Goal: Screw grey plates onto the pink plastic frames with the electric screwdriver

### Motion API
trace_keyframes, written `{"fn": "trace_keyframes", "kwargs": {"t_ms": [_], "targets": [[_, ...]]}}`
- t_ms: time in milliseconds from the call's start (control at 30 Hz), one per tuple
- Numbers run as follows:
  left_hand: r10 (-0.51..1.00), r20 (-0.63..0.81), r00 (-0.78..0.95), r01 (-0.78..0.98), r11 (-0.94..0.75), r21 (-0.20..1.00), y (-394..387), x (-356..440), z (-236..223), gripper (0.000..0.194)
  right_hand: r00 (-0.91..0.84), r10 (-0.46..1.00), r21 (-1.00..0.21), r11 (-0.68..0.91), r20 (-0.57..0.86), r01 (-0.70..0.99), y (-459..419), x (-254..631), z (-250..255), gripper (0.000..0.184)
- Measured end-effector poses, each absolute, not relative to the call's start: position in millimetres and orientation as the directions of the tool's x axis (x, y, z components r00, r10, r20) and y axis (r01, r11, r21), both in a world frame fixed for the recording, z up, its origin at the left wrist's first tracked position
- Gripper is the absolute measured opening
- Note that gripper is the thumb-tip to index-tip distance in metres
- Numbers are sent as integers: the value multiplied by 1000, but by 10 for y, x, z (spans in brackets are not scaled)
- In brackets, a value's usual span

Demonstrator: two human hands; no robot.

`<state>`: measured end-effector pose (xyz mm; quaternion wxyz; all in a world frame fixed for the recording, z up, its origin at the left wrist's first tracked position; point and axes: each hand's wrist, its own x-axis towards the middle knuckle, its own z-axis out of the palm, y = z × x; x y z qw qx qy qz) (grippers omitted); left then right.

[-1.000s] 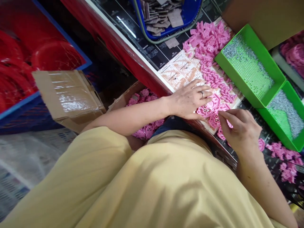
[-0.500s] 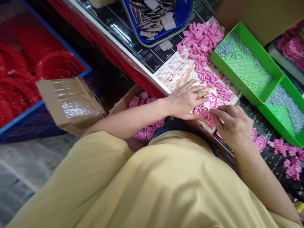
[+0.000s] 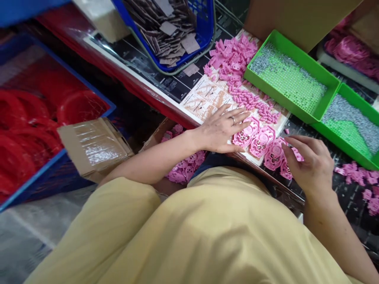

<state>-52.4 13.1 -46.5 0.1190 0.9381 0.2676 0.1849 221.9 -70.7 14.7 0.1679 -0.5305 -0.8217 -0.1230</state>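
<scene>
My left hand (image 3: 222,128) lies flat with fingers spread. Its fingertips rest on the edge of a pink plastic housing (image 3: 244,135) with shiny metal bits in it. Beside that is a second pink housing (image 3: 262,140), also with small metal parts. My right hand (image 3: 310,161) hovers over a third pink housing (image 3: 274,154) in the row, thumb and forefinger brought together; whatever is in the pinch is too small or hidden to make out. More pink pieces lie partly under the right hand.
Small pink pegs (image 3: 251,98) and a heap of pink pieces (image 3: 232,57) lie beyond the hands. Two green trays (image 3: 318,118) hold small metal parts. A blue basket (image 3: 205,43) contains greyish square plates. Left stand a cardboard box (image 3: 94,148) and a blue crate (image 3: 97,85) with red plastic parts.
My right hand has moved right, off the housing next to my left hand. My left hand stays flat but has drawn back slightly, uncovering more housings. The view has shifted a little.
</scene>
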Motion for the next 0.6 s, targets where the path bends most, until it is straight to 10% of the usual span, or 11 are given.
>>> {"fn": "trace_keyframes", "kwargs": {"t_ms": [433,600], "targets": [[583,266,768,539,-812,224,7,-459,-372,68,-609,715,42,636,343,770,-590,2498,94,36],[792,296,533,769,-600,220,404,-938,-203,36,-670,675,33,697,310,717,-443,2595,264,32]]}}
